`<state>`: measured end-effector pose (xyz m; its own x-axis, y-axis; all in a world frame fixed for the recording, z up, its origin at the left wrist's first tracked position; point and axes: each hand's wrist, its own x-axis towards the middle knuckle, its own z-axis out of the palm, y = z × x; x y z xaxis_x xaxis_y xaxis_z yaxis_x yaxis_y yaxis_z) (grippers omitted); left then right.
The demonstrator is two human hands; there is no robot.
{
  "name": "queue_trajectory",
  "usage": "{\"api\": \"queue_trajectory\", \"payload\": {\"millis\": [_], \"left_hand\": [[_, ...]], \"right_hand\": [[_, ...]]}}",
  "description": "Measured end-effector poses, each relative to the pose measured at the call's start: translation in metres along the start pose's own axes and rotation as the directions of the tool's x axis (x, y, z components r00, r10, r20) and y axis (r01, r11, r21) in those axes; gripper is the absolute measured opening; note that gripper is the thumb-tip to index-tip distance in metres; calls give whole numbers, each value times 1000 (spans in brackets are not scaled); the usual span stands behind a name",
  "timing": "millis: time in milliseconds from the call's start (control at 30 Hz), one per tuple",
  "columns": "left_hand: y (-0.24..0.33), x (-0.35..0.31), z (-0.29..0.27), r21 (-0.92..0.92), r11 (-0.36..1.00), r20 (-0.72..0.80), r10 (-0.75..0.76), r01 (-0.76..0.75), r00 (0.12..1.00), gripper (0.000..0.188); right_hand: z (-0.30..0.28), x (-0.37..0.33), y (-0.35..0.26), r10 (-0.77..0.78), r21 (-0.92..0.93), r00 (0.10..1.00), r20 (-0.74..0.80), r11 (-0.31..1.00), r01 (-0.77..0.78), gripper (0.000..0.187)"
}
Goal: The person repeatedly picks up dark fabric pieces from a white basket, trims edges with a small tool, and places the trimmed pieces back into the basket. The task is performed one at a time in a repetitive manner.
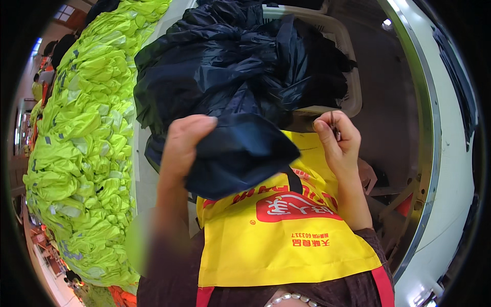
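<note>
My left hand (185,146) is closed on a dark navy garment (240,156). Its thumb presses on the upper edge of the smooth, shiny cloth, which spreads to the right in front of my yellow apron (286,250). To the right, apart from the cloth, my right hand (340,146) is closed round a small dark tool (335,125). Only a thin part of that tool shows between the fingers; it may be thread snips. Just beyond both hands lies a big heap of the same navy garments (220,66).
A whitish plastic basket (353,77) stands under the heap's right side. Bright yellow-green garments (87,153) are piled high along the left. On the right runs a pale table (424,245) with a metal edge, dark cloth lying at its far side.
</note>
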<state>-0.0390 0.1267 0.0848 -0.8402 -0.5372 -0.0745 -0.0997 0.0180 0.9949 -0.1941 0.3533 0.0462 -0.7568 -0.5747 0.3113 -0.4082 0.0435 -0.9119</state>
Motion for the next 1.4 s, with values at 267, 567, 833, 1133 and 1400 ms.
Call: {"api": "queue_trajectory", "payload": {"millis": [267,567,833,1133,1400], "left_hand": [[-16,13,66,-183,936,385,-213,301,898,20],[-31,20,119,-33,986,441,-134,165,887,22],[-37,19,137,-192,947,470,-144,260,871,21],[-39,20,129,-222,881,482,-273,417,833,20],[-30,21,134,-258,803,466,-384,537,797,26]], "right_hand": [[-7,-12,-23,-193,-110,978,77,973,201,34],[-19,-31,10,-386,-461,922,30,813,355,26],[-21,-46,-2,-222,-332,975,28,918,218,21],[-51,-52,-5,-21,-18,977,212,1000,26,23],[-45,-52,9,-184,-502,978,98,840,208,33]]}}
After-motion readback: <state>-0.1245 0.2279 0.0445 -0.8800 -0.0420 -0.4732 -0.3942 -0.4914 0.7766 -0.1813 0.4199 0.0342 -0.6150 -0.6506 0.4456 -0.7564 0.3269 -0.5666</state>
